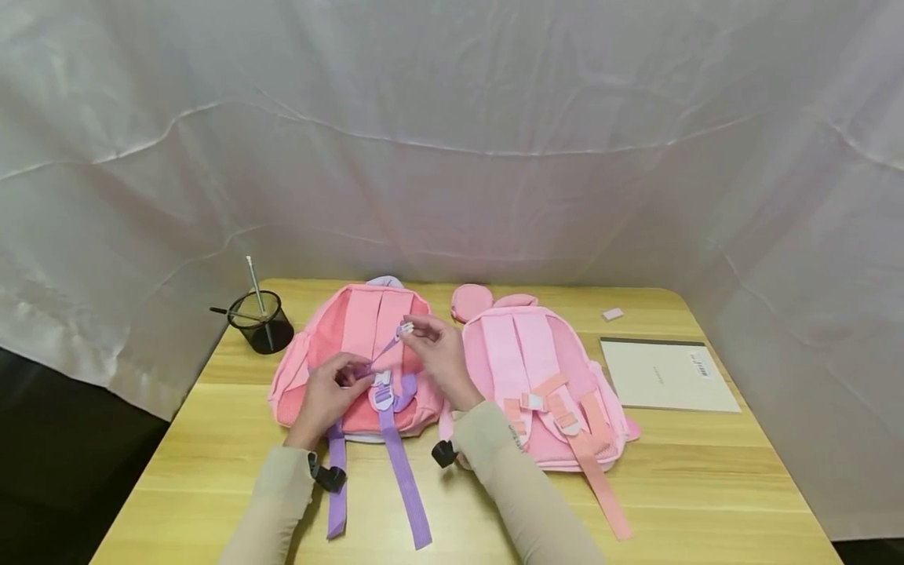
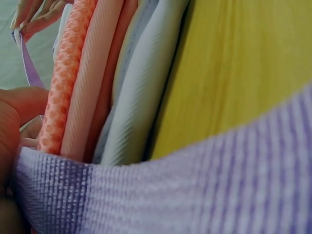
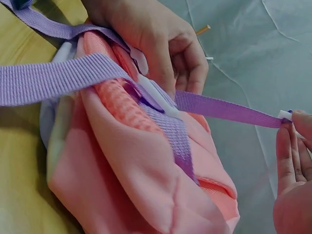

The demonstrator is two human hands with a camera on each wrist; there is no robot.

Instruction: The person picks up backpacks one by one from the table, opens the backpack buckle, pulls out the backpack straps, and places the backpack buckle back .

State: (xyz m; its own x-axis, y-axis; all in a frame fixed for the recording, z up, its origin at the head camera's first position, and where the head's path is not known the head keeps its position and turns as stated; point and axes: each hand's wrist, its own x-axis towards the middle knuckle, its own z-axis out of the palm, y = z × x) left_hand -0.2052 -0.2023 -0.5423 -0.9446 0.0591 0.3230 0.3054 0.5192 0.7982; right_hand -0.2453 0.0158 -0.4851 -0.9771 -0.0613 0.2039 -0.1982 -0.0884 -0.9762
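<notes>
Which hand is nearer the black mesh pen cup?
Left. The left hand is right of the pen cup and nearer the person; the right hand is farther off to the cup's right.

R hand (image 3: 295, 170), at R edge of view, pinches small white clip (image 3: 285, 115) on end of purple strap (image 3: 224, 109), stretched straight btwn it & L hand (image 3: 156, 41), fingers curled at strap's other end. Pink backpack (image 3: 131, 165) below, w/ wider ribbed strap (image 3: 48, 78) running L over wood tabletop (image 3: 22, 161); grey cloth (image 3: 243, 44) in bkgd.
</notes>
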